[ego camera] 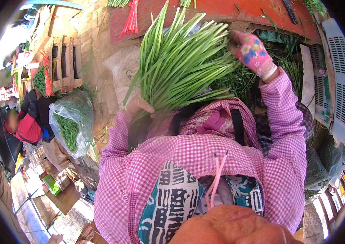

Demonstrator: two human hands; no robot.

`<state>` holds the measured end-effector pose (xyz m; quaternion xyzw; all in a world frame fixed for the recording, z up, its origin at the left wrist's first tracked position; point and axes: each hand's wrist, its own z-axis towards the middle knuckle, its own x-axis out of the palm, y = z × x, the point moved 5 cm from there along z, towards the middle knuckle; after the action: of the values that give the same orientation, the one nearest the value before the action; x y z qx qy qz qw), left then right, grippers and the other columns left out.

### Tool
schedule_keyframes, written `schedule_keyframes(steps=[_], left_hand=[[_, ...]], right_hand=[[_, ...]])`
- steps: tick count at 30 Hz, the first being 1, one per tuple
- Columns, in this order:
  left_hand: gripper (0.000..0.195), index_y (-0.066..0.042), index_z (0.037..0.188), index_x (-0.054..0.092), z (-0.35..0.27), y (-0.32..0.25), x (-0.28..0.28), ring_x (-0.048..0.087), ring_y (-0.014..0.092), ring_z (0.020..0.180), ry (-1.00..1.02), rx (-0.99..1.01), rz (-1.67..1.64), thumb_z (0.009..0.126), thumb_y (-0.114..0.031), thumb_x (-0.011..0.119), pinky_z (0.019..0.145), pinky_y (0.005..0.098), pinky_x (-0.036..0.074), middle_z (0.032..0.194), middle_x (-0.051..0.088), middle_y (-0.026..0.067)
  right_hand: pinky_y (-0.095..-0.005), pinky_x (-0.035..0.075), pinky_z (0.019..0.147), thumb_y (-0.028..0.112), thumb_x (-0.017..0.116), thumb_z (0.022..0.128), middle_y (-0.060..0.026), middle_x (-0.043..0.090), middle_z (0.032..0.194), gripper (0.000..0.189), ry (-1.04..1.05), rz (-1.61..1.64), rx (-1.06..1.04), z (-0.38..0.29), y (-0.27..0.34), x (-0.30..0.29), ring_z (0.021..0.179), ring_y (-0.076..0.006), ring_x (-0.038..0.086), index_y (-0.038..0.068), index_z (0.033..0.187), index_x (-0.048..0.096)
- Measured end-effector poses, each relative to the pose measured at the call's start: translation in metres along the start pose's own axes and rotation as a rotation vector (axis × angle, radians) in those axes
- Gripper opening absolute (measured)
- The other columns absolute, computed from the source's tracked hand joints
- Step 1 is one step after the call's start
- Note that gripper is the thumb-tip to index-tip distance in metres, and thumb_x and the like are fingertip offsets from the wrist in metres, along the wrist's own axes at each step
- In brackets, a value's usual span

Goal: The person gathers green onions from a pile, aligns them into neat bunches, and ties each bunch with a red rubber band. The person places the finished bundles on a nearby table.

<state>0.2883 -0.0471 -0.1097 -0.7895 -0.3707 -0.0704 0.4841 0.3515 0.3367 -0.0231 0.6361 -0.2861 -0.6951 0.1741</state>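
A large, fanned-out bunch of long, flat green leaves, like garlic chives [178, 64], lies across my left hand [139, 106], which grips its lower end with the thumb on top. My right hand [247, 50], in a pink floral glove with bare fingertips, is at the pale cut ends on the bunch's right side. Its fingers are blurred, so whether they pinch a stalk cannot be told. Beyond the bunch, a bundle of red printed ties [131, 19] hangs over the edge of a red tabletop [169, 15].
A dark-bladed tool [290, 12] lies at the table's far right. Loose greens [236, 82] are heaped below my right hand. Grey plastic crates [343, 79] stand at right. At left are a wooden pallet-like crate [65, 82], a clear bag of greens [68, 131] and a person in red [29, 128].
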Motion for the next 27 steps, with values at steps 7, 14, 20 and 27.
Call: schedule_keyframes(steps=[7, 14, 20, 27], left_hand=[[0.086, 0.003, 0.138, 0.05, -0.007, 0.01, 0.003, 0.062, 0.025, 0.061, -0.068, 0.048, -0.062, 0.06, -0.008, 0.083, 0.048, 0.0321, 0.048, 0.103, 0.068, 0.0199], [0.082, 0.004, 0.137, 0.051, -0.004, 0.004, 0.006, 0.062, 0.025, 0.063, -0.025, 0.024, -0.03, 0.062, -0.007, 0.083, 0.049, 0.0325, 0.048, 0.101, 0.068, 0.0199], [0.08, 0.005, 0.136, 0.051, 0.0, 0.005, 0.004, 0.062, 0.026, 0.06, -0.011, 0.053, -0.034, 0.063, -0.006, 0.082, 0.049, 0.0339, 0.048, 0.099, 0.068, 0.0205], [0.073, 0.004, 0.126, 0.057, 0.001, 0.005, 0.009, 0.056, 0.022, 0.057, -0.025, 0.051, -0.1, 0.057, -0.01, 0.077, 0.053, 0.0308, 0.045, 0.084, 0.064, 0.0139]], right_hand=[[-0.035, 0.05, 0.099, 0.028, 0.071, 0.091, -0.0123, 0.069, 0.123, 0.044, 0.117, 0.414, -0.028, 0.023, -0.016, -0.011, 0.116, -0.0241, 0.065, 0.009, 0.13, 0.066], [-0.0389, 0.06, 0.082, -0.001, 0.055, 0.088, -0.0176, 0.07, 0.115, 0.033, -0.121, 0.27, -0.542, 0.04, -0.031, 0.055, 0.101, -0.0293, 0.07, 0.009, 0.111, 0.075], [-0.0413, 0.059, 0.086, 0.016, 0.058, 0.092, -0.0197, 0.073, 0.098, 0.024, -0.08, 1.595, -0.095, 0.014, -0.067, 0.002, 0.091, -0.0334, 0.072, 0.0, 0.104, 0.072], [-0.0356, 0.052, 0.098, 0.03, 0.068, 0.093, -0.011, 0.068, 0.125, 0.051, -0.02, -0.301, 0.301, -0.011, -0.087, -0.051, 0.112, -0.0228, 0.065, 0.006, 0.138, 0.059]])
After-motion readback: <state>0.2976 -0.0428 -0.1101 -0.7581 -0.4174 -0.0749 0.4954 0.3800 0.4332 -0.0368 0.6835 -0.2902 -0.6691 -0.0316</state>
